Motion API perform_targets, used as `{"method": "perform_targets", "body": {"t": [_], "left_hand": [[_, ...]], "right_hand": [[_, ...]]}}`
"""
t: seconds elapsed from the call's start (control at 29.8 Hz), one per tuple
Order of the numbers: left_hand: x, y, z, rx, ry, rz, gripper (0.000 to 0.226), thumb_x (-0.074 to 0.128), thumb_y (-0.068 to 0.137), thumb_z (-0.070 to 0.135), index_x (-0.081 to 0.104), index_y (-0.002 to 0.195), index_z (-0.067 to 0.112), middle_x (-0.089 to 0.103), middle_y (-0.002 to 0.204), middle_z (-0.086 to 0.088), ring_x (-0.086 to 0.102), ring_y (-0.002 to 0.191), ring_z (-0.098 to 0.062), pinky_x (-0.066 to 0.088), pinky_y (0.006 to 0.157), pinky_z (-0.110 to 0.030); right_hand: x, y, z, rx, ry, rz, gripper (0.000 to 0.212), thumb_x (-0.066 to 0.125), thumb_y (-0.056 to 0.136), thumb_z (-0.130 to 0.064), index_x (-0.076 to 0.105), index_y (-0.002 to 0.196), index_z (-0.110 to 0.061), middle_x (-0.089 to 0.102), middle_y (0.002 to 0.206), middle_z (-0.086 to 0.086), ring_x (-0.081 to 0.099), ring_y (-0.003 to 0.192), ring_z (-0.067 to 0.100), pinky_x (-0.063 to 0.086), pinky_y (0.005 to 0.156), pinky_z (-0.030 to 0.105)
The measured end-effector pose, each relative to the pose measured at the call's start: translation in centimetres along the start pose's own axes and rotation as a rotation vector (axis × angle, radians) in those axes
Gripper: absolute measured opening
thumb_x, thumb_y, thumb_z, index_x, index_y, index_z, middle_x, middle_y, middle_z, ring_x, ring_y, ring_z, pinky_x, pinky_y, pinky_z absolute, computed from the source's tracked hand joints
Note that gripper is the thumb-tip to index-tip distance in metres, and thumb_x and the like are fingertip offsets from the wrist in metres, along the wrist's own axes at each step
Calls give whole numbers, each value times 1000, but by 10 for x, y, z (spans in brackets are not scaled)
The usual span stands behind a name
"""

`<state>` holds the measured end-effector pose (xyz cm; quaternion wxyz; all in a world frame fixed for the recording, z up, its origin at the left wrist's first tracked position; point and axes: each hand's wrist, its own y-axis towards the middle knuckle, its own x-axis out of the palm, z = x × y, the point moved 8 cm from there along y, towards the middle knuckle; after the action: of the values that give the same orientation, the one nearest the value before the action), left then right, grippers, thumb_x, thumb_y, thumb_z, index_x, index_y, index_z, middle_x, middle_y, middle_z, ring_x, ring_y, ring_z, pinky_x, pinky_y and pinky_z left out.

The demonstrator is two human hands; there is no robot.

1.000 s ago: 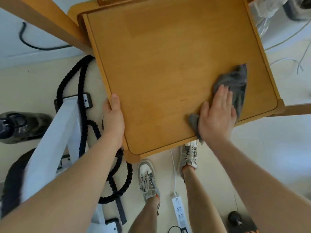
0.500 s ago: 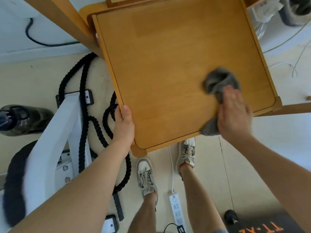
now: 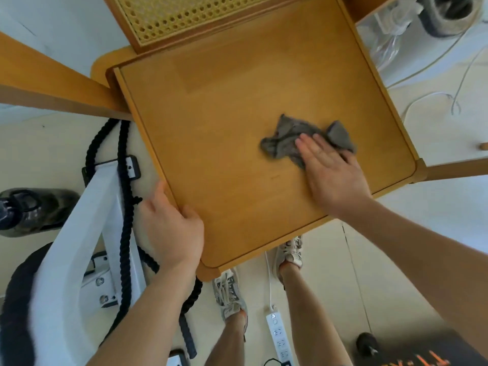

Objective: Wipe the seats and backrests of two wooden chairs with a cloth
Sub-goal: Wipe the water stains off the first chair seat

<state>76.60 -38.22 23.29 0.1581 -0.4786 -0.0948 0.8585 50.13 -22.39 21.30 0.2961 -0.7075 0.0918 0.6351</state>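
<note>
We see chair seat (image 3: 237,167): warm honey-yellow wood, faint grain, darker amber rim. Backrest (image 3: 184,14): pale straw cane, regular lattice of small holes, amber wood surround. Cloth (image 3: 284,143): plain mid grey. We note rope (image 3: 126,191): black, twisted strands. Frame (image 3: 79,220) beside it: white. Floor (image 3: 52,149): cream. Sneakers (image 3: 229,294): off-white and grey, mottled. Power strip (image 3: 277,331) and its cord (image 3: 270,281): white. Mat (image 3: 412,350): black, orange lettering.
</note>
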Motion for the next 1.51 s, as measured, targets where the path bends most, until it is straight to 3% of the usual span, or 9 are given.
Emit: {"method": "perform_targets", "body": {"t": [0.2, 0.34, 0.47, 0.67, 0.81, 1.08, 1.28, 1.38, 1.51], "left_hand": [[69, -18, 102, 590, 325, -282, 54, 61, 82, 17, 49, 134, 25, 47, 131, -3, 45, 119, -23, 40, 98, -41], [109, -20, 156, 716, 305, -354, 48, 54, 84, 22, 50, 131, 29, 46, 135, -1, 44, 119, -24, 41, 88, -41], [116, 13, 180, 734, 420, -311, 49, 41, 95, 37, 33, 143, 32, 27, 153, -3, 27, 137, -25, 27, 108, -44], [150, 66, 231, 739, 548, -341, 56, 22, 96, 54, 11, 148, 38, -3, 159, 1, -2, 145, -20, 7, 115, -53], [150, 112, 251, 790, 548, -227, 53, 20, 96, 54, 12, 147, 40, 0, 159, 1, 0, 145, -19, 7, 115, -50], [146, 128, 247, 846, 535, -110, 51, 27, 95, 44, 28, 145, 35, 20, 157, 4, 16, 143, -15, 13, 113, -45], [141, 131, 248, 828, 517, -122, 57, 30, 90, 35, 33, 146, 24, 30, 153, 4, 23, 140, -12, 15, 113, -41], [140, 131, 250, 813, 519, -127, 56, 29, 89, 35, 34, 144, 25, 29, 153, 5, 23, 140, -12, 15, 113, -41], [140, 132, 249, 814, 521, -127, 56, 29, 89, 34, 35, 144, 25, 30, 153, 5, 24, 140, -13, 13, 114, -41]], "right_hand": [[-19, 1, 68, 510, 227, 50, 55, 29, 101, -25, 17, 154, -23, 15, 162, -7, 12, 148, 17, 24, 110, 54], [-10, -9, 14, 259, 188, 5, 55, 34, 100, -33, 23, 153, -28, 20, 160, -11, 19, 142, 18, 34, 95, 45], [-19, 3, 58, 5, -52, -25, 49, 30, 100, -43, 39, 147, -29, 40, 151, -10, 40, 131, 20, 33, 89, 43], [-36, 98, 87, 199, 66, 74, 53, 26, 103, -31, 22, 153, -17, 21, 160, 0, 13, 149, 19, 14, 117, 45], [-53, 175, 91, 265, 84, 109, 58, 19, 104, -34, 7, 154, -8, 4, 163, 9, 2, 150, 24, 5, 120, 40], [-78, 257, 65, 384, 236, 237, 57, 24, 103, -30, 17, 151, 0, 13, 161, 16, 8, 149, 31, 10, 119, 45], [-76, 245, 26, -80, 95, 160, 52, 23, 105, -27, 19, 152, -4, 16, 160, 14, 10, 149, 29, 8, 119, 44], [-85, 256, 99, 122, 81, 210, 52, 29, 101, -13, 20, 150, 3, 19, 158, 21, 13, 148, 33, 14, 120, 42], [-99, 266, 117, 294, 499, 376, 45, 28, 104, -12, 33, 146, 3, 32, 154, 18, 26, 144, 30, 19, 119, 35]]}}
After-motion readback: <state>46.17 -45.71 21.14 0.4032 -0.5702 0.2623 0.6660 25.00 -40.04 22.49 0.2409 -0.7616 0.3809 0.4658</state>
